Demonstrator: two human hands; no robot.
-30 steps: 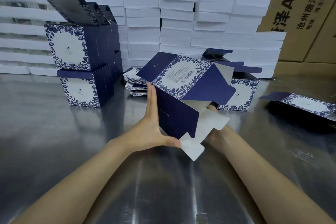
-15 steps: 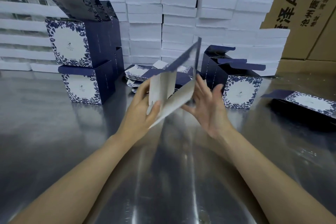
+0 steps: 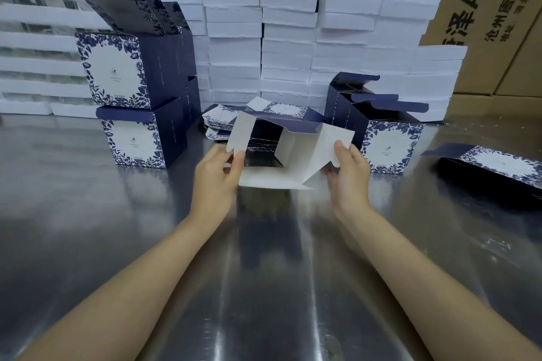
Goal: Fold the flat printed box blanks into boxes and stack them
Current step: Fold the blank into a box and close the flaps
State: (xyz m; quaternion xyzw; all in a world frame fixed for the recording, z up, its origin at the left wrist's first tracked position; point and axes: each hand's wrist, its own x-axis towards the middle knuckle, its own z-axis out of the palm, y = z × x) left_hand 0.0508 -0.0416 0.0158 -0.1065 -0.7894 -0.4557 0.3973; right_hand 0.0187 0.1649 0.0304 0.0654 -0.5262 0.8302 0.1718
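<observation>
I hold a half-opened navy box blank [image 3: 289, 152] above the steel table, its white inside and open end facing me, flaps spread out. My left hand [image 3: 218, 179] pinches the left flap with thumb in front. My right hand [image 3: 349, 170] pinches the right flap the same way. Behind the blank lies a pile of flat printed blanks [image 3: 223, 117]. At the left stand folded boxes stacked two high [image 3: 132, 102], the upper ones with lids raised. A further folded box [image 3: 387, 141] with open top flaps stands at the right.
A flattened blank [image 3: 498, 167] lies at the far right on the steel table [image 3: 88, 228]. A wall of white foam trays [image 3: 290, 38] runs along the back. Brown cartons [image 3: 484, 9] stand behind them.
The blank was turned from its printed outside showing, through edge-on, to its open end facing me. Both hands shifted from its body to its side flaps.
</observation>
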